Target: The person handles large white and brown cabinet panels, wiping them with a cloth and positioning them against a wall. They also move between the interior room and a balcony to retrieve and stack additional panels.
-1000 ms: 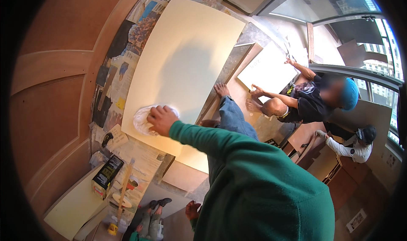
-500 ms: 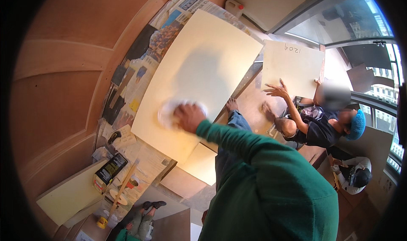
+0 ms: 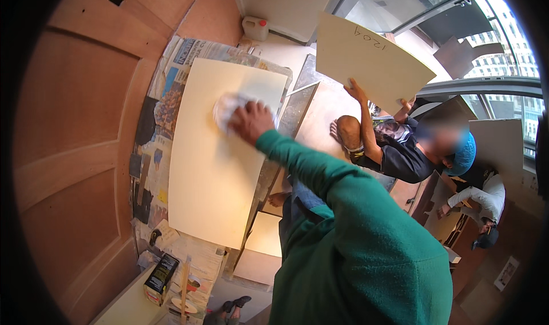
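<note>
One panel (image 3: 209, 173). One cloth (image 3: 222, 111) on its far half, held under right hand (image 3: 253, 122); both blurred. Left hand out of view, grip unknown. Past panel's near end: two shoes (image 3: 242, 301), legs (image 3: 237, 313) mostly cut off.

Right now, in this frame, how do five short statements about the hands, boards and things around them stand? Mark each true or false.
1. The right hand is on a white cloth over the pale panel. True.
2. The left hand rests on the panel too. False: it is out of view.
3. A co-worker in blue headwear holds a board. True.
4. The jug is black. False: it is whitish.
5. Newspaper shows past the panel's left edge. True.
</note>
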